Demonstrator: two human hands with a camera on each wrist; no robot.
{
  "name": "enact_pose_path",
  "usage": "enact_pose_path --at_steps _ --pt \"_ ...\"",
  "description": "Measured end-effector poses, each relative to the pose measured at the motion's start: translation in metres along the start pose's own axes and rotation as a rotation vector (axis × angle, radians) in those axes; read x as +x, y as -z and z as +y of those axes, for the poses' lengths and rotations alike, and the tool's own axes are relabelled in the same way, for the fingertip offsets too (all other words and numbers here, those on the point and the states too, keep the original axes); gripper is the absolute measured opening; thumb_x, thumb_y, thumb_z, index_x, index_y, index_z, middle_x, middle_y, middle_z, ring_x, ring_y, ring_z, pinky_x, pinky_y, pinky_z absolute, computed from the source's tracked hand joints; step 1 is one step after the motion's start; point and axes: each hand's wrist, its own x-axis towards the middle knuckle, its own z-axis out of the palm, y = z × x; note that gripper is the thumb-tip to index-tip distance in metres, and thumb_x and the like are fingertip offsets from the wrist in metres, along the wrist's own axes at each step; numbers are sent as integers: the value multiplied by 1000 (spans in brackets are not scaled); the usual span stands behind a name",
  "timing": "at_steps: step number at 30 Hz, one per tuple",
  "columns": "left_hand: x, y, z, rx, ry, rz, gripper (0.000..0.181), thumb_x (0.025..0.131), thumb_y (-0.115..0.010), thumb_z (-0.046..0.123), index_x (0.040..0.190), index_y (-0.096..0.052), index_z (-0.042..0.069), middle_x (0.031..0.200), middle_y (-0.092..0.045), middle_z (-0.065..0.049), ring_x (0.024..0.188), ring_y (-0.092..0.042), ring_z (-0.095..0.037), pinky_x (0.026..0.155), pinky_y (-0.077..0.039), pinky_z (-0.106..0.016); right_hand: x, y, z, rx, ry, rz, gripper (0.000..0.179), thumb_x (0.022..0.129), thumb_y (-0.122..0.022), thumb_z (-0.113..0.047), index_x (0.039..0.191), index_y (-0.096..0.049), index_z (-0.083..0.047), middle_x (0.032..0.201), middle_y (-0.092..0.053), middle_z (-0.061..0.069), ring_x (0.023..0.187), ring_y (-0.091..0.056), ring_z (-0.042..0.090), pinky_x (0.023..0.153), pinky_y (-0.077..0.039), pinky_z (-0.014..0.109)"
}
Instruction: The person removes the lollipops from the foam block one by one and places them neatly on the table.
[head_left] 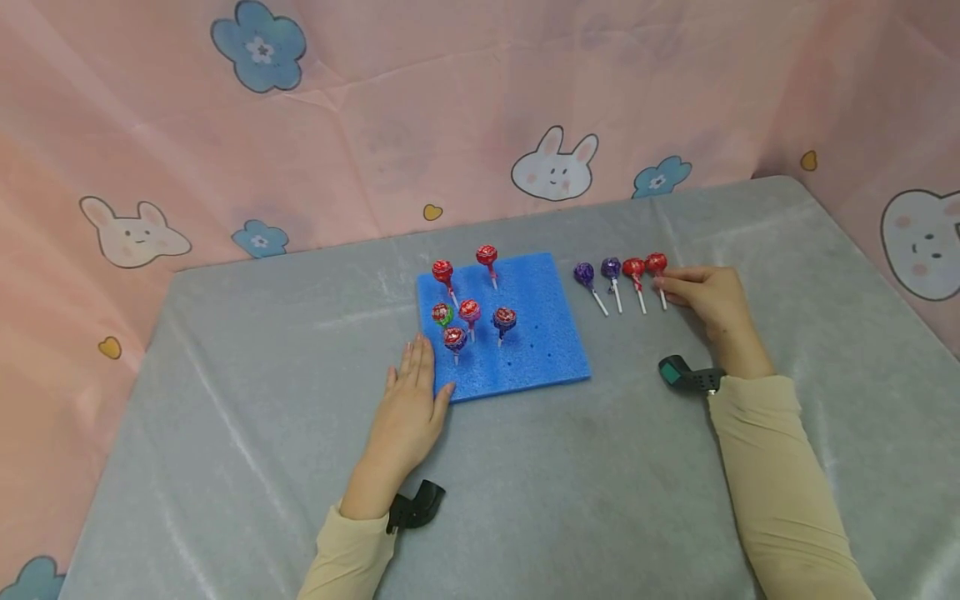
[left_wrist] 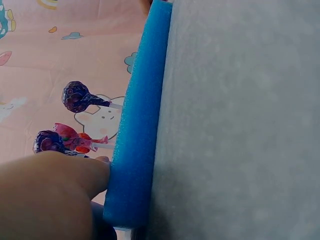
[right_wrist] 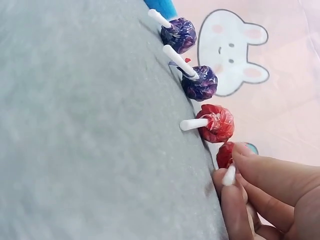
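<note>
My right hand (head_left: pixel 712 304) pinches a red-wrapped lollipop (head_left: pixel 656 263) by its white stick, thumb and fingertips just below the candy. This one is at the right end of a row on the cloth. Beside it lie another red lollipop (right_wrist: pixel 216 123) and two purple lollipops (right_wrist: pixel 199 83). My left hand (head_left: pixel 407 417) rests flat at the left edge of a blue foam board (head_left: pixel 551 333), fingers straight and the thumb over the near corner. Several lollipops stand upright in the board, among them a dark blue and red one (head_left: pixel 505 319) and a green one (head_left: pixel 442 314).
Small holes show in the right part of the board. A grey cloth (head_left: pixel 300 433) covers the table. Behind it hangs a pink curtain (head_left: pixel 420 108) with rabbits and flowers. Each wrist wears a black camera mount (head_left: pixel 686 375).
</note>
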Motion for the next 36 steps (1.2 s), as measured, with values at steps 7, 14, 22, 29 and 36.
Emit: enact_pose_path --at_steps 7,14,22,29,36 --pt "0 0 0 2 -1 2 64 102 -44 28 148 -19 -8 155 -14 -21 143 -12 -34 112 -13 -54 -1 2 0 58 13 -5 32 85 -73 -20 106 -71 5 72 -59 -21 65 -61 -6 62 -51 12" --pt "0 0 0 -1 6 -4 64 102 -43 28 148 -18 -8 156 -13 -21 143 -11 -34 112 -12 -53 -1 3 1 106 14 -5 7 84 -74 -23 82 -76 -17 72 -60 -20 66 -61 -4 62 -51 13" --pt "1 0 0 -7 9 -10 64 102 -43 29 149 -16 -7 156 -12 -20 143 -10 -33 113 -11 -52 -2 3 0 111 8 2 4 84 -74 -15 88 -75 -15 77 -60 -18 70 -61 -3 65 -51 13" --pt "1 0 -1 -6 6 -9 64 102 -43 28 148 -17 -8 156 -12 -20 143 -10 -33 113 -12 -53 -3 1 -1 -35 35 14 39 86 -73 -16 114 -64 10 83 -59 -16 74 -57 -1 64 -49 10" --pt "1 0 -1 -4 5 -7 64 102 -43 28 148 -17 -8 156 -12 -20 143 -11 -34 112 -12 -53 -4 2 0 6 43 14 35 85 -73 -14 109 -66 10 75 -59 -20 69 -59 -2 63 -50 11"
